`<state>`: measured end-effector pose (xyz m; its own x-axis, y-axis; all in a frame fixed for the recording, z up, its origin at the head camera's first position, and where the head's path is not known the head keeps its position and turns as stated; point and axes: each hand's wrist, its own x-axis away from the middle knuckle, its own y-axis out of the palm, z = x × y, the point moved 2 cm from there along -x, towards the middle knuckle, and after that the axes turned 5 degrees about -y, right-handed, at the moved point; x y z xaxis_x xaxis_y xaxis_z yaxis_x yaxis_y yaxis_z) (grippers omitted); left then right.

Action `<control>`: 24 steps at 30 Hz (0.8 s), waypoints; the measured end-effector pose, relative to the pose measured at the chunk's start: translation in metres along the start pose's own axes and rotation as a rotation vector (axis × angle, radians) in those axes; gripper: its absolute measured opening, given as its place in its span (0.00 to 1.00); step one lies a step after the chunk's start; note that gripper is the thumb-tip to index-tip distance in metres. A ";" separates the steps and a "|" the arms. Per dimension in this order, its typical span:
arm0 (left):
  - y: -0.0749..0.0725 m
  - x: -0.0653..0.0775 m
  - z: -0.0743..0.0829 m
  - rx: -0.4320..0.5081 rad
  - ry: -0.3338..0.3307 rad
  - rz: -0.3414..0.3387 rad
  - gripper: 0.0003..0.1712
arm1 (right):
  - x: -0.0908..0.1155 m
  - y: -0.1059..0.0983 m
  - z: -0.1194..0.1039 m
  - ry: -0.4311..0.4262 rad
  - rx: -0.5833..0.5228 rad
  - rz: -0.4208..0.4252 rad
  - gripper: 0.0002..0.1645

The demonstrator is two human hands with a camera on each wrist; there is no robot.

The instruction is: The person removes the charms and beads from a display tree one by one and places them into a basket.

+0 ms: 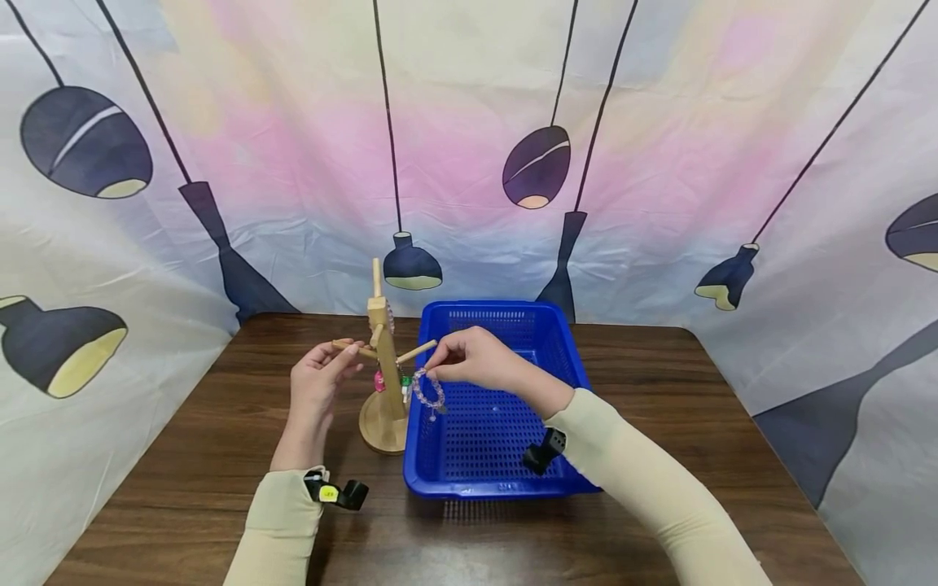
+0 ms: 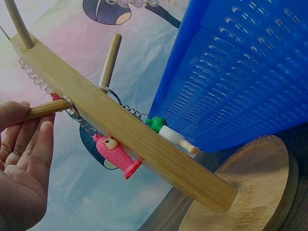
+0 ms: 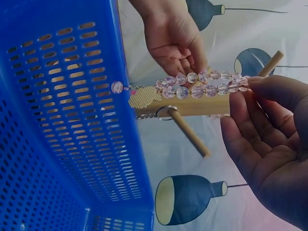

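Observation:
My left hand (image 1: 313, 387) pinches the end of one peg (image 2: 45, 109) on a wooden stand (image 2: 130, 122), thumb against fingers. From that peg hangs a pink figure keychain (image 2: 115, 153); a green-and-white keychain (image 2: 168, 134) dangles from the peg on the other side. A clear beaded bracelet (image 2: 33, 77) hangs higher up, behind the post. Between thumb and fingertips, my right hand (image 1: 484, 358) holds a pale pink beaded bracelet (image 3: 183, 93) with a small charm (image 3: 145, 97). It hangs down over the basket's left rim, near the right-hand peg (image 1: 418, 352).
A blue plastic basket (image 1: 498, 491) with slotted walls stands just right of the stand's round base (image 1: 383, 439). Both are on a dark wooden table (image 1: 659, 391). Behind the table hangs a cloth (image 1: 469, 106) printed with lamps.

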<state>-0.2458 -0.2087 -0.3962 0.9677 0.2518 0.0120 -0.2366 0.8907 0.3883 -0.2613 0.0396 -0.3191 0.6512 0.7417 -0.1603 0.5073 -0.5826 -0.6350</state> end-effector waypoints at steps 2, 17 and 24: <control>0.000 0.000 0.000 -0.002 0.004 -0.005 0.17 | 0.000 -0.001 0.003 0.008 0.003 -0.005 0.07; 0.001 0.002 0.000 0.003 -0.015 -0.005 0.17 | -0.001 -0.003 0.035 0.058 -0.013 -0.095 0.08; 0.001 0.002 0.001 0.008 -0.007 -0.005 0.17 | -0.004 -0.003 0.051 0.077 -0.005 -0.117 0.07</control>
<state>-0.2437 -0.2077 -0.3946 0.9694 0.2448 0.0164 -0.2312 0.8889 0.3954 -0.2942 0.0554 -0.3547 0.6286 0.7772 -0.0263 0.5853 -0.4952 -0.6420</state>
